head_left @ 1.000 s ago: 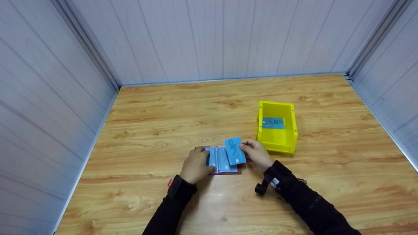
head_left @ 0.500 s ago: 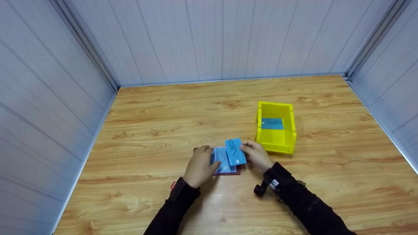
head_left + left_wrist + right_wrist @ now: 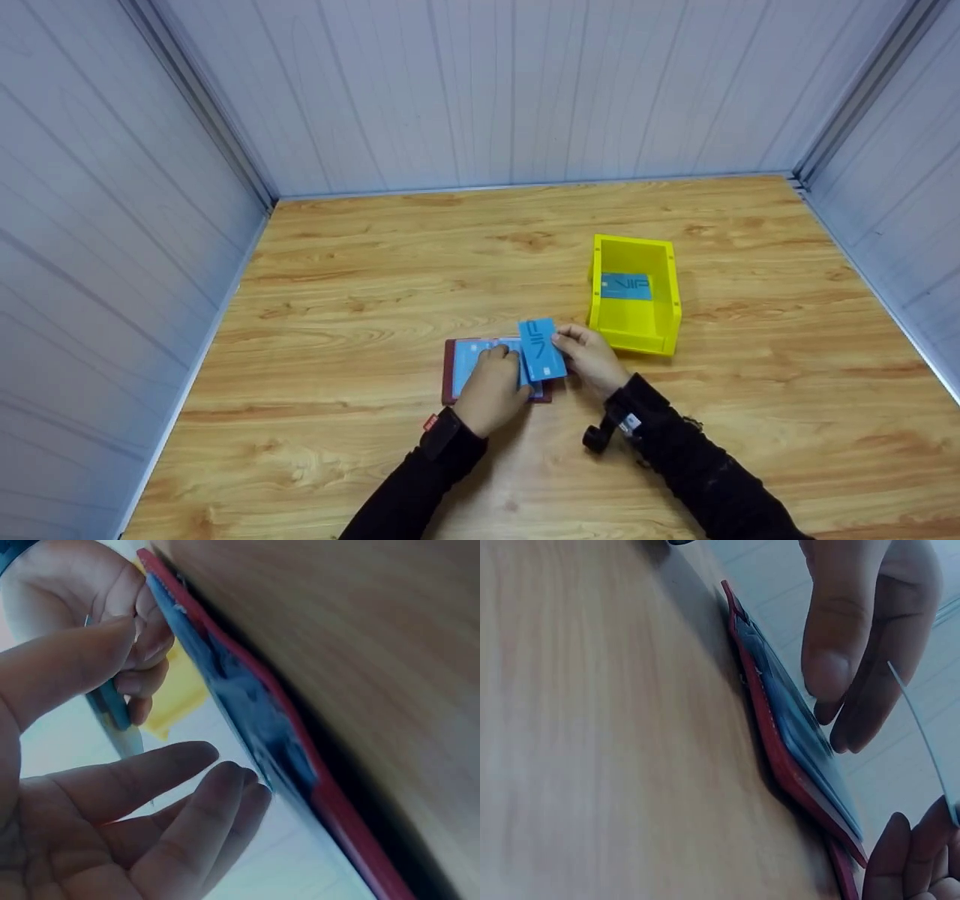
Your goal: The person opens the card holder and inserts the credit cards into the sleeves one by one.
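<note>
A red card holder with clear sleeves and blue cards in them lies spread on the table. My left hand is over its middle, covering part of the sleeves. In the left wrist view its fingers are loosely extended, tips right at the sleeve edge, thumb apart and nothing between them. My right hand pinches a blue VIP card at its right edge, holding it over the holder's right side. Edge-on, that card shows as a thin line in the right wrist view.
A yellow bin stands just behind and right of my right hand. Another blue VIP card lies inside it. White panel walls enclose the wooden table at the back and sides.
My left hand has moved right across the holder, off its left edge, and a left page with a blue card now shows. The right hand and its card have stayed nearly still.
</note>
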### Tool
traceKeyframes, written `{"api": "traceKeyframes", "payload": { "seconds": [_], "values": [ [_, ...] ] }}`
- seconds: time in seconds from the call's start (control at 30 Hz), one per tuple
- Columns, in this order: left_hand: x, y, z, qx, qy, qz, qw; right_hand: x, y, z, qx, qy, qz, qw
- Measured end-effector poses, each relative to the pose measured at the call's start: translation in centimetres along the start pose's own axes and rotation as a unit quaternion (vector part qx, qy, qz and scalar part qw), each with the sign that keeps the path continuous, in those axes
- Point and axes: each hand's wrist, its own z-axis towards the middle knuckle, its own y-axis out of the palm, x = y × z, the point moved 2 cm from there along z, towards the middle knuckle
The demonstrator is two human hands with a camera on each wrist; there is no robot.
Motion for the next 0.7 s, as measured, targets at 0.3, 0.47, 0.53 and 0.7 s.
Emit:
{"api": "traceKeyframes", "payload": {
  "seconds": [0.3, 0.47, 0.53, 0.7],
  "values": [
    [1.0, 0.6, 0.3, 0.012, -0.001, 0.058, 0.9983, 0.0, 0.0, -0.1, -0.005, -0.004, 0.000, 1.000],
    [1.4, 0.6, 0.2, 0.023, 0.028, 0.121, 0.9920, 0.1, 0.0, -0.2, -0.018, -0.018, 0.004, 1.000],
    [1.4, 0.6, 0.3, 0.024, 0.036, 0.136, 0.9897, 0.2, 0.0, -0.2, -0.022, -0.020, 0.006, 1.000],
    [1.1, 0.6, 0.4, 0.013, 0.023, 0.107, 0.9939, 0.2, -0.2, -0.2, -0.019, -0.020, 0.008, 1.000]
  ]
}}
